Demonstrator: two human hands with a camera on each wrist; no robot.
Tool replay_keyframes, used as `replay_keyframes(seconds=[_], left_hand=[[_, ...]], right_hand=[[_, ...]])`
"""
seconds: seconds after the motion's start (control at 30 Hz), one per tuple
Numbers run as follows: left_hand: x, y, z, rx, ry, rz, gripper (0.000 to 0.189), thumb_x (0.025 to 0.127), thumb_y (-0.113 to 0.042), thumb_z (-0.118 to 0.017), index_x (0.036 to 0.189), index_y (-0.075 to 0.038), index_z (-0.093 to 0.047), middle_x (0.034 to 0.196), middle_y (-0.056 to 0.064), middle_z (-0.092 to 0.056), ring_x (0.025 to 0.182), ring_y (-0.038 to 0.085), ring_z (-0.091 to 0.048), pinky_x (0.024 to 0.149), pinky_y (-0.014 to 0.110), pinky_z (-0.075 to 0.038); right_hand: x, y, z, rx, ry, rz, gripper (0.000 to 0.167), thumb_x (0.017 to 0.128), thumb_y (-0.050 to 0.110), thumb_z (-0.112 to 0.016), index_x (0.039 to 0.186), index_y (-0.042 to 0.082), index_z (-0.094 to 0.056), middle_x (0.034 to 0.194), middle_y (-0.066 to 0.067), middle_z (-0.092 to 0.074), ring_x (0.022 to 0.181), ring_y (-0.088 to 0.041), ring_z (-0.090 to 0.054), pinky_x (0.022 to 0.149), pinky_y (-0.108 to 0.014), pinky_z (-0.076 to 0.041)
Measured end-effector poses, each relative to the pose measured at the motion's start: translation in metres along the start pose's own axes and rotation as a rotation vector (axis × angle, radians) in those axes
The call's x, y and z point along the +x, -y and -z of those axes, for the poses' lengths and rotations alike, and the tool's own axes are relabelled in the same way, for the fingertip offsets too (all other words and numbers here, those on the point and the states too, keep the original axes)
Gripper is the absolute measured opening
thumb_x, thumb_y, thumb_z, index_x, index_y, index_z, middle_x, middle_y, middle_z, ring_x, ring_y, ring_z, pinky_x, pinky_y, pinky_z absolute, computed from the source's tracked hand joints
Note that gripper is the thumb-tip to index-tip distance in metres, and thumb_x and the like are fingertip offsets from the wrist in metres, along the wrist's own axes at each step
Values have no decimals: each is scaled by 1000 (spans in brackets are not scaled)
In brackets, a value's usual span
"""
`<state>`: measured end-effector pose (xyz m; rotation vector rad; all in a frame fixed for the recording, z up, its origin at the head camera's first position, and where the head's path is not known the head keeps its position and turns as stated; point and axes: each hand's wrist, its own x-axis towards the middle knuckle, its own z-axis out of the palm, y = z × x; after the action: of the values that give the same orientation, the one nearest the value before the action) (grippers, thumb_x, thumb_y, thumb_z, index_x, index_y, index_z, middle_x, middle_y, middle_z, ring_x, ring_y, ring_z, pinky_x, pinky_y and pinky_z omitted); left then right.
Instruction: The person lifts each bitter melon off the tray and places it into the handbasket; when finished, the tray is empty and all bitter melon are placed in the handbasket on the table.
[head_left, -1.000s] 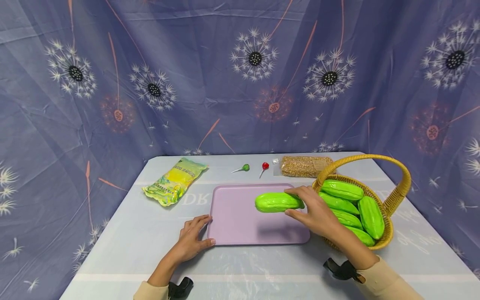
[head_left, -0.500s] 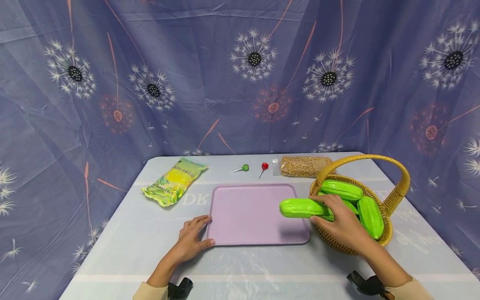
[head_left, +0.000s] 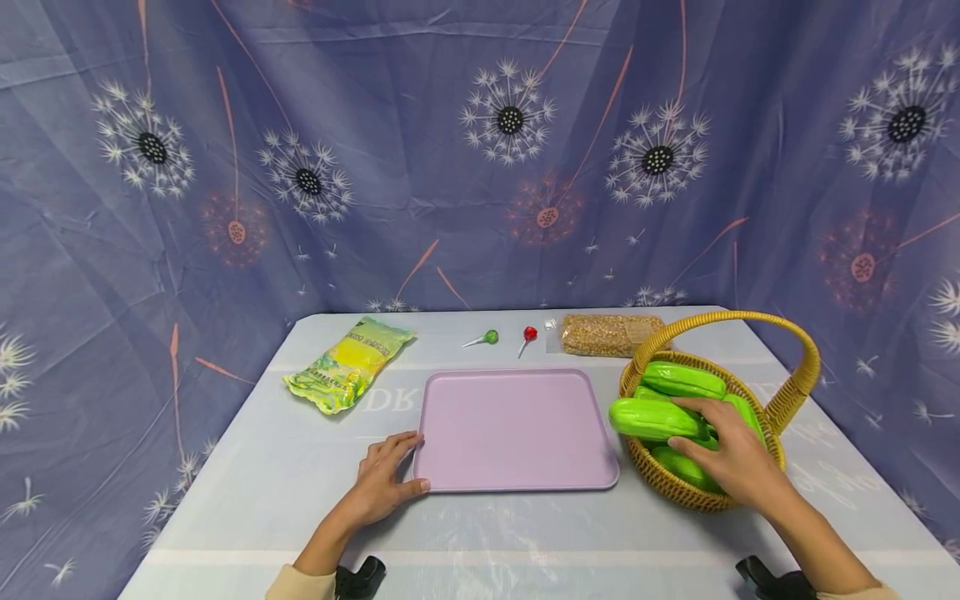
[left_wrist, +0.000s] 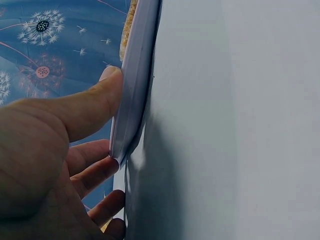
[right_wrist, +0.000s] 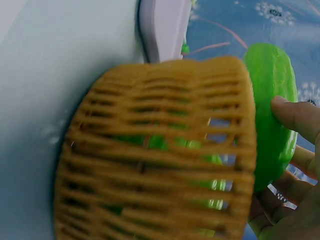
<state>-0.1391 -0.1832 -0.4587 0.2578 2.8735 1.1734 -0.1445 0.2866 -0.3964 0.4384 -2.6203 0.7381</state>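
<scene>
My right hand (head_left: 731, 446) holds a plump, glossy green toy cucumber (head_left: 651, 418) at its right end, thumb on the near side and fingers on the far side. It lies level over the left rim of a yellow wicker basket (head_left: 675, 493) containing several more green cucumbers (head_left: 682, 379). In the right wrist view, the held cucumber (right_wrist: 272, 120) shows beyond the basket's woven wall (right_wrist: 160, 150). My left hand (head_left: 384, 482) touches the front left corner of a flat lilac tray (head_left: 510, 429). In the left wrist view, its thumb and relaxed fingers rest against the tray's edge (left_wrist: 132, 100).
A yellow-green packet (head_left: 351, 364) lies at the back left of the white tabletop. Behind the tray are a green lollipop (head_left: 491, 337), a red lollipop (head_left: 530, 333) and a clear bag of grains (head_left: 607, 335). The basket's tall handle (head_left: 738, 315) arches over its contents.
The right hand has carried the cucumber rightward from above the tray to the basket's left rim. My left hand and the tray stay where they were.
</scene>
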Motion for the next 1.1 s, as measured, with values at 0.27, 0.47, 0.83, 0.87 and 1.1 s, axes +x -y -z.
replay_keyframes(seconds=[0.27, 0.47, 0.83, 0.87, 1.1], left_hand=[[1, 1, -1, 11, -3, -2, 66, 75, -28, -77, 134, -10, -52, 142, 8, -46, 127, 34, -33, 101, 55, -20], [1, 2, -1, 12, -2, -3, 66, 75, -27, -77, 134, -9, -52, 141, 8, -46, 126, 34, -34, 101, 55, -20], [1, 3, 0, 13, 2, -8, 66, 75, -28, -77, 134, -10, -52, 141, 8, -46, 125, 33, -34, 101, 55, -20], [1, 3, 0, 13, 1, -9, 66, 75, -29, -77, 133, -10, -52, 141, 8, -46, 125, 33, -34, 101, 55, -21], [1, 3, 0, 8, 4, -9, 67, 75, -29, -77, 134, -10, -52, 142, 8, -45, 125, 33, -34, 101, 54, -20]], right_hand=[[-4, -13, 9, -15, 13, -36, 56, 78, 23, -77, 126, 6, -55, 120, -22, -55, 111, -42, -47, 82, -60, -37], [-4, -23, 13, -30, 17, -62, 57, 79, 24, -76, 127, 4, -54, 122, -27, -54, 111, -47, -46, 83, -63, -35], [1, -37, 9, -39, 12, -68, 57, 80, 24, -75, 127, 1, -53, 123, -31, -52, 112, -51, -42, 86, -65, -31], [2, -38, 8, -45, 12, -69, 57, 80, 25, -75, 127, 1, -53, 123, -31, -52, 112, -52, -42, 86, -65, -31], [7, -42, 2, -77, -2, -61, 56, 79, 25, -75, 125, 0, -54, 121, -32, -54, 110, -53, -43, 88, -64, -29]])
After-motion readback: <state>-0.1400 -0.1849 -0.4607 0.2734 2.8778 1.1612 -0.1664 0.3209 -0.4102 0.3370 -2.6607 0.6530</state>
